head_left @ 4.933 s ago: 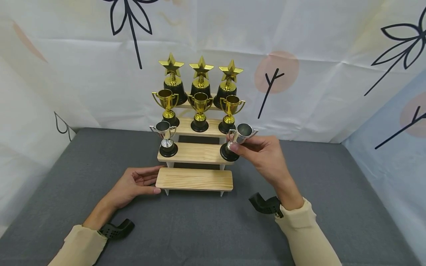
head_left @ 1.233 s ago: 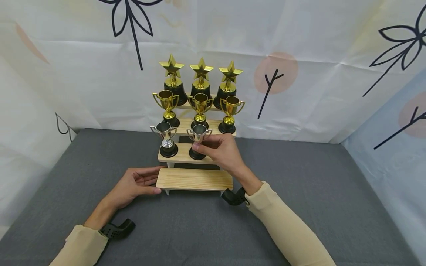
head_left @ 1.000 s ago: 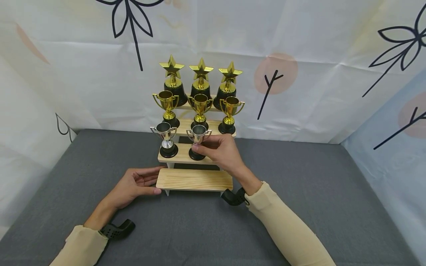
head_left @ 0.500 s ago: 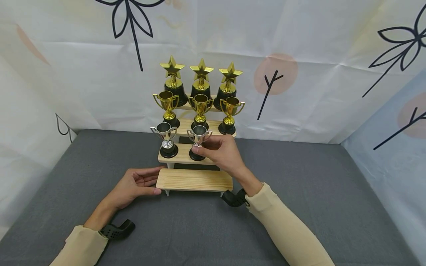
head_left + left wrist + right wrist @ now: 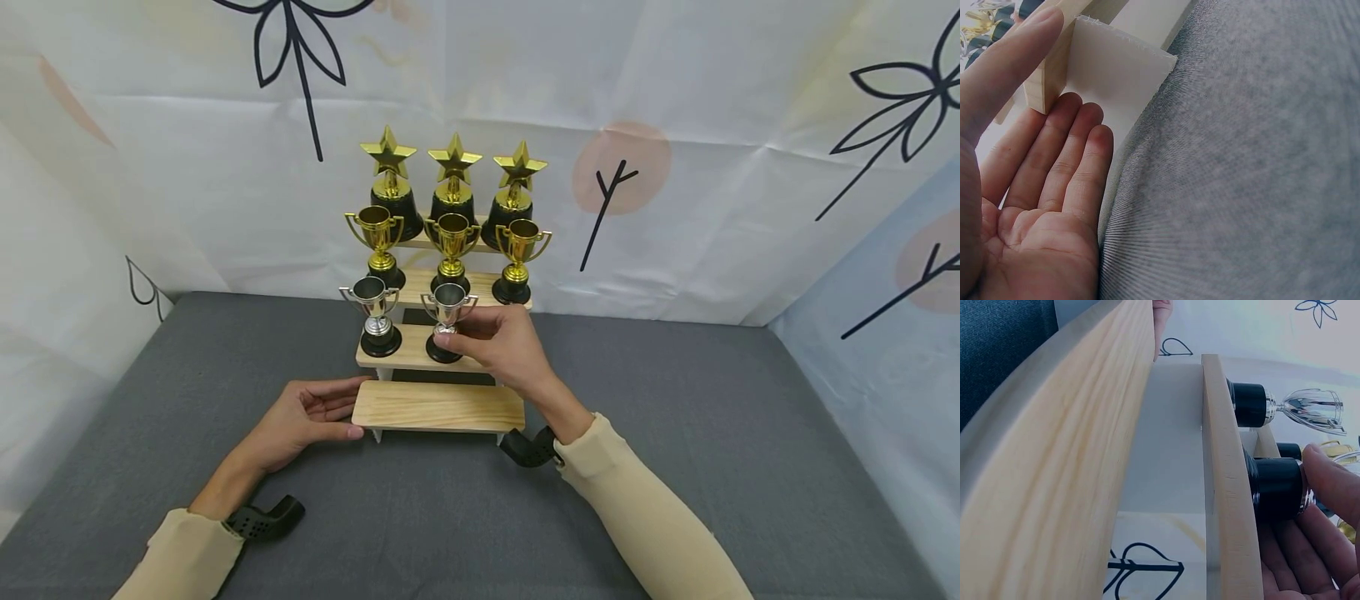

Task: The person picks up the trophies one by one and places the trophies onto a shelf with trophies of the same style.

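My right hand pinches the stem of a small silver trophy cup between thumb and fingers. In the right wrist view, its black base stands against the step board. A second silver trophy cup stands at the left end of that same step. My left hand is at the left end of the lowest step, fingers fairly straight. In the left wrist view, the thumb lies over the board's end and the fingertips are beside the white side support.
Three gold trophy cups stand on the step above, and three gold star trophies on the top step. The wooden stand rests on a grey cloth before a white patterned backdrop.
Since the oldest frame, my right hand has carried the silver trophy cup from the step's right end leftward to its middle. Over the last second both hands stay almost still.
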`<state>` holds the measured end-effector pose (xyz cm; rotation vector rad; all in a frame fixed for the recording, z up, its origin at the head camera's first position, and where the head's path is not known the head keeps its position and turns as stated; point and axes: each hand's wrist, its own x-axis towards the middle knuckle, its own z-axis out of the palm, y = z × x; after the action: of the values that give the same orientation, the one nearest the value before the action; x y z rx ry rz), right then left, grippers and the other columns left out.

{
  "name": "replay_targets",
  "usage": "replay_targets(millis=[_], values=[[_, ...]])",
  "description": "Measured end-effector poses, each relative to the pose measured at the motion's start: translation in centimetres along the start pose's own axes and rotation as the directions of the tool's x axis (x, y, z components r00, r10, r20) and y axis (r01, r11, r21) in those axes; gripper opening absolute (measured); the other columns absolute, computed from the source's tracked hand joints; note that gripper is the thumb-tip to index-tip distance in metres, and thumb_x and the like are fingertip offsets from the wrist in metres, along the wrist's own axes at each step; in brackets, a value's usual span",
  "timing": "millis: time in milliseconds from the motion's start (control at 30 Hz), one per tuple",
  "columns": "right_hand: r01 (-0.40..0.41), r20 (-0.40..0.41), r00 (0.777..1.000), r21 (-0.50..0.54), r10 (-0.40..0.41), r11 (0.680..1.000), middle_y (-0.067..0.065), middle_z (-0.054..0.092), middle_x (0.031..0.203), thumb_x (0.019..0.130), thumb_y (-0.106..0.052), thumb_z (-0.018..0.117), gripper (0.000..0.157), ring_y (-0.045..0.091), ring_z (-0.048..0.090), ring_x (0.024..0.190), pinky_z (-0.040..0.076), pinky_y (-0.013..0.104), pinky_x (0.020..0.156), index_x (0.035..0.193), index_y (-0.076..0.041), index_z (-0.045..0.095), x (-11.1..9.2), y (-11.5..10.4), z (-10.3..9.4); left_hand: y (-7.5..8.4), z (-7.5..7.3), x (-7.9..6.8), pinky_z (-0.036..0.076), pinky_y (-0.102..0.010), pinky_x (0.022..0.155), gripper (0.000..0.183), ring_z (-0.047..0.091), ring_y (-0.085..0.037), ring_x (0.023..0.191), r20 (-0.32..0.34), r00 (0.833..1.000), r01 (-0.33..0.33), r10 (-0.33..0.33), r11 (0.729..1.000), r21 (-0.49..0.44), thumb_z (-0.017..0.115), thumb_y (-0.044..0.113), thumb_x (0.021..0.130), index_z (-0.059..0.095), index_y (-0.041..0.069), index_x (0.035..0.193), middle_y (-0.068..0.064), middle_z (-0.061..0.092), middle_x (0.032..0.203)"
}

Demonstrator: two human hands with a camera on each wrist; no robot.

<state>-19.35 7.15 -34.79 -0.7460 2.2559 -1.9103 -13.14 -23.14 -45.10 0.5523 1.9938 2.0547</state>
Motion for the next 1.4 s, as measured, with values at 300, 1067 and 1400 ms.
replay_targets(millis=[300, 1067, 1400], values=[[-0.002, 0.008, 1.000, 0.002, 0.002, 1.000, 0.012, 0.075, 0.097, 0.088, -0.003, 0.079, 0.017, 0.021, 0.073, 0.092, 0.063, 0.034, 0.082, 0.102, 0.006, 0.076, 0.0, 0.0, 0.1, 0.0, 0.0, 0.0, 0.054, -0.031, 0.100, 0.071, 0.062, -0.015, 0.122, -0.005, 1.000, 0.001, -0.001, 1.000, 0.003, 0.078, -0.013, 0.081, 0.042, -0.021, 0.142, -0.013, 0.058, 0.141], [-0.042, -0.024, 0.999, 0.083, 0.044, 0.996, 0.014, 0.071, 0.123, 0.088, 0.000, 0.078, 0.034, 0.025, 0.069, 0.112, 0.059, 0.035, 0.095, 0.122, 0.003, 0.072, -1.7, 0.0, -1.8, -0.1, 0.0, 0.0, 0.053, -0.031, 0.101, 0.072, 0.062, -0.015, 0.122, -0.006, 1.000, 0.005, -0.005, 1.000, 0.004, 0.078, -0.013, 0.080, 0.042, -0.020, 0.142, -0.021, 0.055, 0.142], [-0.084, -0.069, 0.993, 0.128, 0.093, 0.988, 0.026, 0.067, 0.124, 0.088, 0.004, 0.076, 0.037, 0.044, 0.064, 0.115, 0.059, 0.036, 0.094, 0.124, 0.009, 0.068, -3.1, -0.2, -3.0, -0.1, -0.1, -0.1, 0.053, -0.032, 0.101, 0.071, 0.062, -0.015, 0.122, -0.005, 1.000, 0.003, -0.003, 1.000, 0.003, 0.078, -0.013, 0.081, 0.042, -0.020, 0.142, -0.019, 0.056, 0.142]])
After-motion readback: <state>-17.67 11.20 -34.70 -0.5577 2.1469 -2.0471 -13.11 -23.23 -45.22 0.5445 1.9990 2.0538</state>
